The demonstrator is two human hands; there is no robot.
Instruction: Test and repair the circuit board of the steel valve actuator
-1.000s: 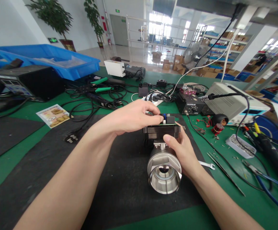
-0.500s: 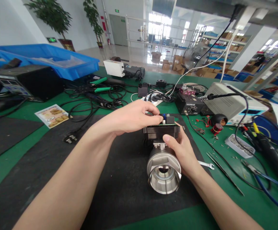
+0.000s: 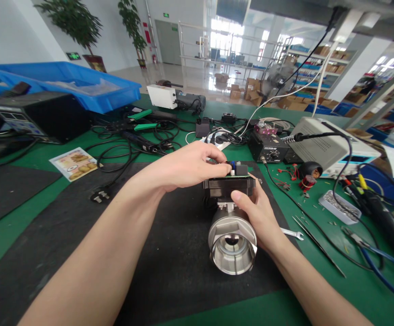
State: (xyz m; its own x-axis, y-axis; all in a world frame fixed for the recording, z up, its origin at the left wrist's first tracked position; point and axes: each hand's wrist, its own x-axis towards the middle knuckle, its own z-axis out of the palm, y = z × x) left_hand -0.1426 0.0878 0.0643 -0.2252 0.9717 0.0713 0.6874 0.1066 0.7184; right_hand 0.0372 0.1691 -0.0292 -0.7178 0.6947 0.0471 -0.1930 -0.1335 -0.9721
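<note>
"Since the left hand (image 3: 197,164) covers part of the circuit board (image 3: 241,171), what can you make out?"

"Thumb and forefinger nearly meet there; whether they pinch anything, I can't tell. The right hand (image 3: 261,215) grips the black housing (image 3: 229,186) above the steel valve (image 3: 233,225), most fingers hidden (both forearms run out of view at the bottom)."

"Where's the valve?"

"Five o'clock, on a dark mat (image 3: 173,267) over a green bench (image 3: 246,310). A spanner (image 3: 292,234) at four is half hidden by the wrist."

"The room?"

"A fan (image 3: 278,81) and blurry shelves (image 3: 342,67) toward two."
</note>
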